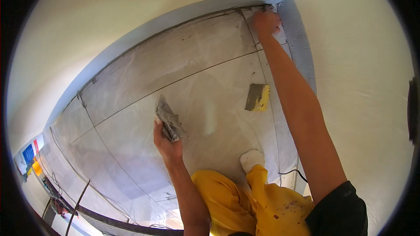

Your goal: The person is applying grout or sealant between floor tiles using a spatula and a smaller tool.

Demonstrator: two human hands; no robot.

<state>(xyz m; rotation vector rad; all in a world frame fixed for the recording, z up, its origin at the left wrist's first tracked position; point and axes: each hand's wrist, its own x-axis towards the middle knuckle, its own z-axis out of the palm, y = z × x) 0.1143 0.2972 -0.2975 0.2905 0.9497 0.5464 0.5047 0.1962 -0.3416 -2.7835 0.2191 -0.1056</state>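
My left hand (166, 142) grips a flat trowel (168, 118) smeared with grey grout, held just above the grey floor tiles (144, 70). My right hand (266, 22) reaches far out into the floor corner, fingers pressed on the tile joint where the two white walls meet; whether it holds anything there I cannot tell. A yellow sponge (258, 97) with a grey, dirty face lies on the tiles beside my right forearm. My yellow trousers (245, 201) and a white shoe (251, 159) show below.
White walls (363, 87) bound the tiled floor on the far side and the right. A thin black cable (291, 173) runs along the right wall near my leg. Tools and coloured boxes (33, 157) lie at the far left edge.
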